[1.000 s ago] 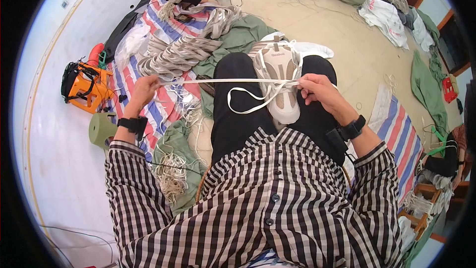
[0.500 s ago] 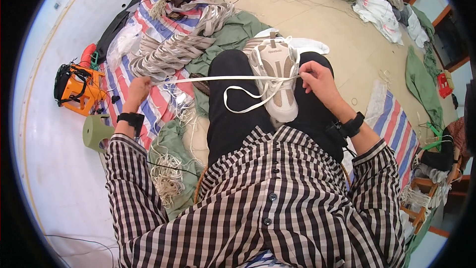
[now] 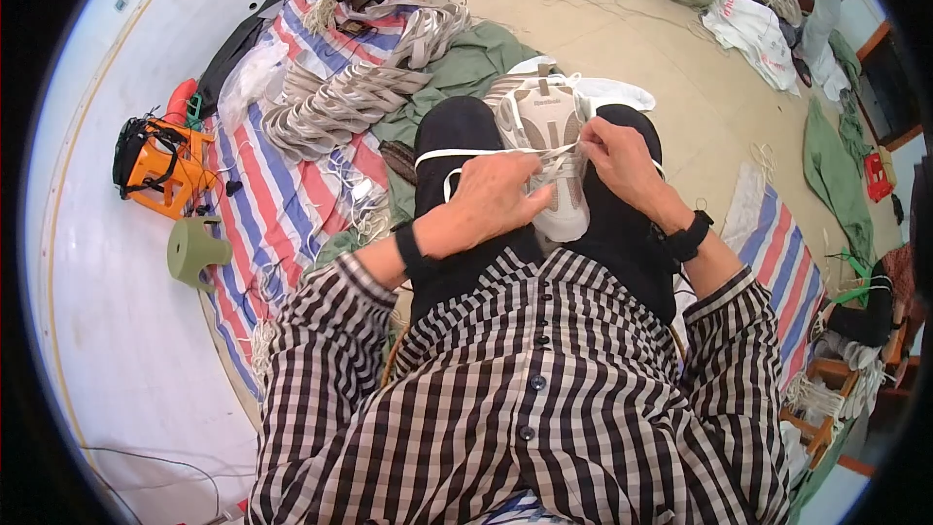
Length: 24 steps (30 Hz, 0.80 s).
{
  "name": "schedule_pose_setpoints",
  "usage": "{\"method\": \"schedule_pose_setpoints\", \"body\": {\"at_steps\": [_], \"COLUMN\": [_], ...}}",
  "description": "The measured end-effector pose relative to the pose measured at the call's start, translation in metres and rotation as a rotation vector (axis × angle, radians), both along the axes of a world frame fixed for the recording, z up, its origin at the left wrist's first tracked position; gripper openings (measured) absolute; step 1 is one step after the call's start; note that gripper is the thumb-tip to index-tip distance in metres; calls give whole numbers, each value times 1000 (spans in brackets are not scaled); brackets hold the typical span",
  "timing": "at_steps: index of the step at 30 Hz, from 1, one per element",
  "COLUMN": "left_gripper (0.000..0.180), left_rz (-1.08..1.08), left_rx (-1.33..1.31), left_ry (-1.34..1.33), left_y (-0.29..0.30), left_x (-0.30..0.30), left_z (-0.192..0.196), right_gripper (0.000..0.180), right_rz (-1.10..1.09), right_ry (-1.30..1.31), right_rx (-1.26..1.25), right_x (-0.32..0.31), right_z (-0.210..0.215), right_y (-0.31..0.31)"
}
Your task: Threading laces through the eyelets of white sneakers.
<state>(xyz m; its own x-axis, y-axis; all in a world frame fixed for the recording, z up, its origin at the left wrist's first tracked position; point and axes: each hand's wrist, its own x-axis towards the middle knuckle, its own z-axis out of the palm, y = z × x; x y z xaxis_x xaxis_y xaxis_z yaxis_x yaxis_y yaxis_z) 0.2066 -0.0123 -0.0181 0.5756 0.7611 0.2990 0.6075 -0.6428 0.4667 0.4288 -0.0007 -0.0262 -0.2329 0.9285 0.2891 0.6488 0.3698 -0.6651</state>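
The shoe (image 3: 547, 151) lies on the person's lap, between the two knees in black trousers (image 3: 622, 233), with its toe pointing away from the body. It is pale beige and white, and a flat white lace (image 3: 457, 154) runs through its top. A second ago the left hand was far out to the left and the lace was pulled tight in a long straight line. Now that hand has come back in to the shoe, so the lace hangs slack, with a loop over the left knee. It looks as if the pulling is over and the close work on the lace is starting.

The left hand (image 3: 496, 199) lies on the near part of the shoe with its fingers curled, and seems to pinch the lace. The right hand (image 3: 620, 160) pinches the lace at the right side of the shoe. Both wrists wear a black band.
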Motion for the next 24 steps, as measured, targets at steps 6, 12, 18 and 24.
{"method": "schedule_pose_setpoints", "body": {"at_steps": [6,12,18,24], "left_gripper": [25,18,12,14], "left_rz": [3,-22,-132,-225], "left_rx": [144,131,-359,-255], "left_ry": [142,131,27,181], "left_y": [21,31,65,59], "left_x": [28,19,-1,-26], "left_z": [-6,-10,12,20], "right_gripper": [12,10,9,8], "right_rz": [31,58,76,2], "right_ry": [104,307,504,600], "right_rx": [-3,-278,-432,-416], "right_x": [-2,5,16,38], "right_z": [3,-14,-3,11], "right_y": [19,27,20,13]}}
